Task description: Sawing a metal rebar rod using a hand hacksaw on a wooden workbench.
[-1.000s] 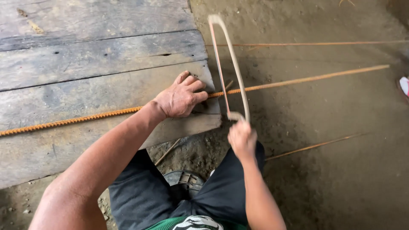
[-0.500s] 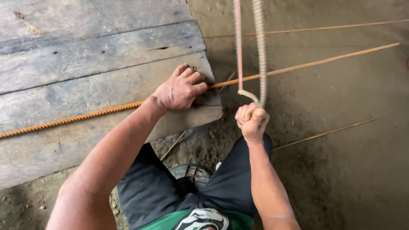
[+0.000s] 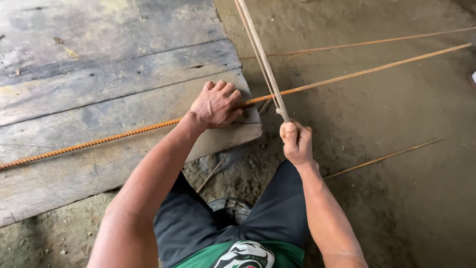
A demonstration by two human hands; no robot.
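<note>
My left hand (image 3: 215, 104) presses down on a long rusty ribbed steel bar (image 3: 347, 77) where it crosses the edge of a weathered wooden plank (image 3: 99, 79). My right hand (image 3: 296, 143) grips the near end of a pale metal hacksaw frame (image 3: 260, 54). The frame runs away from me and out of the top of the view. Its blade crosses the bar just to the right of my left hand, past the plank's edge. The far end of the saw is out of sight.
Two thinner rusty rods lie on the dirt floor, one far (image 3: 367, 43) and one near right (image 3: 382, 159). Another thin rod (image 3: 213, 171) pokes out from under the plank. My knees in dark shorts (image 3: 198, 223) fill the bottom.
The saw has been pushed forward, so its far end has left the top of the view. My right hand has moved closer to the bar. My left hand has stayed on the bar.
</note>
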